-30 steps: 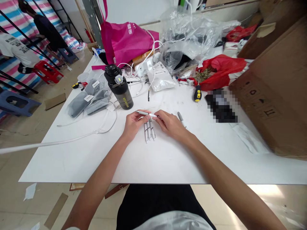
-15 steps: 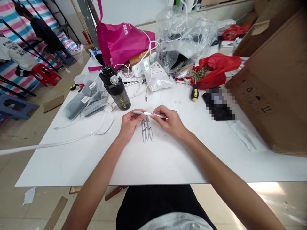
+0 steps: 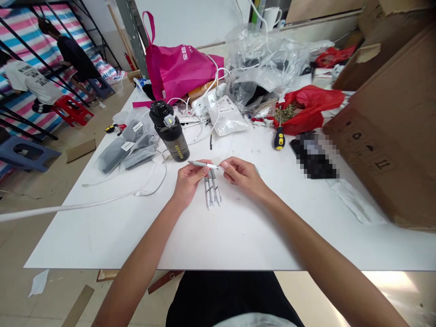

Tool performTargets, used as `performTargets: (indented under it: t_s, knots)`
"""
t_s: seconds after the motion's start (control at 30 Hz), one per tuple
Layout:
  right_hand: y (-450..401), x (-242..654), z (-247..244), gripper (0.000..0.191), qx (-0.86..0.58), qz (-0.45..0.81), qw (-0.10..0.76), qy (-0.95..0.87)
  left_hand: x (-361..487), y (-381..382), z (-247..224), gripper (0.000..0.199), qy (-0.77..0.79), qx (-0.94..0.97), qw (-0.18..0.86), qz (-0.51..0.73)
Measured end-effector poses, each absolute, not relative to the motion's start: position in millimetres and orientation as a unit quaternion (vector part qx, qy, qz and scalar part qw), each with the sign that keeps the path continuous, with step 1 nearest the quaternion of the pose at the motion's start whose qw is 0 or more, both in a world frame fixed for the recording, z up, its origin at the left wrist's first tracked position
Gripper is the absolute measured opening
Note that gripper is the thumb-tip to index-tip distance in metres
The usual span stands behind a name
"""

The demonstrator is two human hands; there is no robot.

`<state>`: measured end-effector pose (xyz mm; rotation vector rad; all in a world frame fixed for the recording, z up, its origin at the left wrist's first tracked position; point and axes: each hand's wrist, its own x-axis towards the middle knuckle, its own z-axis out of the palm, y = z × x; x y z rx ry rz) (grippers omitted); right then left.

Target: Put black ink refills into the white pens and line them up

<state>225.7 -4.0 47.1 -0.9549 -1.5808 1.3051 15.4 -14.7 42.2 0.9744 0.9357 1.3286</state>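
Observation:
A grey-and-white pen (image 3: pixel 204 164) is held nearly level above the table. My left hand (image 3: pixel 189 181) pinches its grey part between thumb and fingers. At its white right-hand end, my right hand (image 3: pixel 243 175) has thumb and forefinger closed together on the pen's tip; whether they also hold some small part is too fine to make out. Just below my hands, several similar pens (image 3: pixel 211 190) lie side by side on the white table (image 3: pixel 190 240), their upper ends partly hidden by my left fingers. A pale edge of something shows behind my right hand.
A black bottle (image 3: pixel 170 131) stands beyond my left hand, beside bagged grey items (image 3: pixel 114 154) and cables. A screwdriver (image 3: pixel 279 138), a red bag (image 3: pixel 309 109) and a white packet (image 3: pixel 228 118) lie further back. A large carton (image 3: pixel 384 136) stands at right. Two people are at far left.
The view has shifted slightly, so the scene sits lower and further right. My right fingers have moved to the pen's end, and less white length shows under them.

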Motion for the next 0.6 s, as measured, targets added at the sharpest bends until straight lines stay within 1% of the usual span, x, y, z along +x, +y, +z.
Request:
performTargets:
  t_s: [0.1, 0.27, 0.43, 0.53, 0.6]
  knots:
    - [-3.1, 225.8, 44.9, 0.053, -0.373, 0.527, 0.460, -0.610, 15.6, -14.7, 41.0, 0.037, 0.400, 0.413, 0.581, 0.575]
    - [-2.8, 225.9, 46.1, 0.060, -0.385, 0.560, 0.399, -0.616, 15.4, -14.7, 39.8, 0.034, 0.402, 0.425, 0.575, 0.572]
    - [-4.0, 223.0, 46.2, 0.053, -0.362, 0.574, 0.454, -0.577, 15.4, -15.1, 38.6, 0.032, 0.401, 0.411, 0.572, 0.586]
    - [-3.7, 222.1, 44.5, 0.051, -0.362, 0.592, 0.457, -0.557, 16.3, -15.5, 35.7, 0.029, 0.392, 0.431, 0.558, 0.590]
    - [-2.3, 221.3, 44.6, 0.049, -0.357, 0.618, 0.473, -0.517, 16.9, -15.7, 33.9, 0.029, 0.395, 0.451, 0.538, 0.593]
